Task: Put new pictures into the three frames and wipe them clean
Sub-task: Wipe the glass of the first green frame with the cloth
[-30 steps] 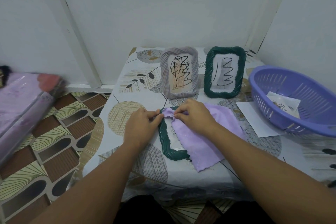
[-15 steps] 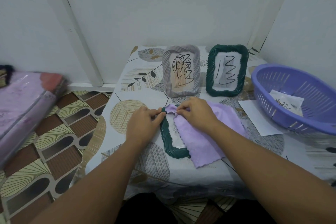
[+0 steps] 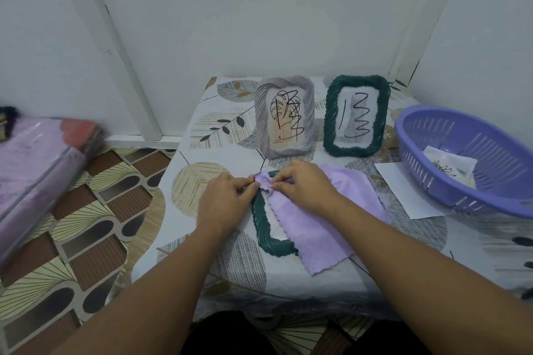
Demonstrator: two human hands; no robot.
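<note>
A dark green frame [image 3: 264, 227] lies flat on the table, its right part covered by a lilac cloth [image 3: 317, 222]. My left hand [image 3: 225, 201] grips the frame's upper left corner. My right hand [image 3: 302, 184] pinches the cloth's top corner over the frame's upper edge. Behind them a grey frame [image 3: 284, 116] and a second dark green frame [image 3: 357, 115] stand upright, each with a scribbled picture inside.
A purple basket [image 3: 473, 158] with paper pictures in it stands at the right, a white sheet [image 3: 403, 193] beside it. The small table [image 3: 207, 129] has a leaf-pattern cover. A wrapped pink bundle [image 3: 37, 164] lies on the patterned floor at the left.
Both hands stay at the flat frame's top edge; the fingers shift slightly, bunching the cloth's corner. The view has tilted a little.
</note>
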